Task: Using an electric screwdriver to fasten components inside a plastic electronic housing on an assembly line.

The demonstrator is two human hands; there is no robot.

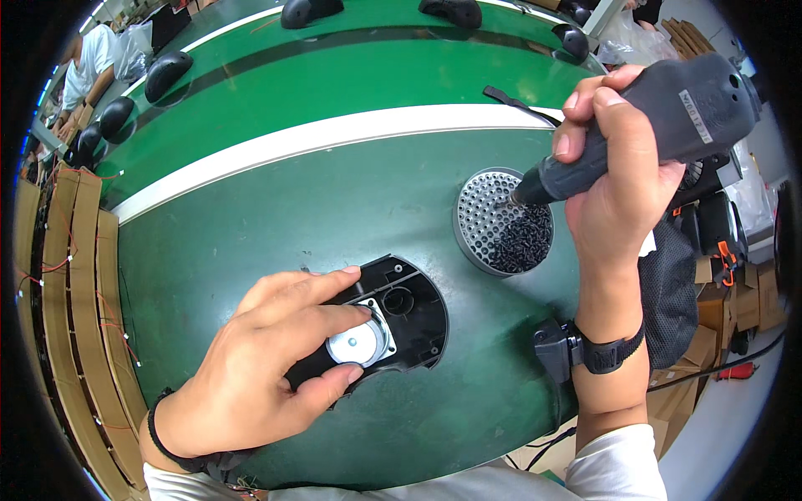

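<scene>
My right hand (622,159) is wrapped round a black electric screwdriver (685,117), held tilted with its tip down at a round tray (462,224). That tray has a plate full of holes, and a heap of small black screws (525,240) covers its near right part. Fingers and thumb of my left hand (267,351) close round a round silver speaker (349,344) with a square metal frame. The speaker sits in a black plastic housing (426,309) lying on the green table. My left palm hides the housing's left side.
Cardboard dividers (83,292) with red wires line the left edge. Beyond a white rail (292,146), a green conveyor belt (359,75) carries several black rounded shells (167,75). A co-worker (88,67) sits at the far left. A black mesh bag (668,292) and cartons are at right.
</scene>
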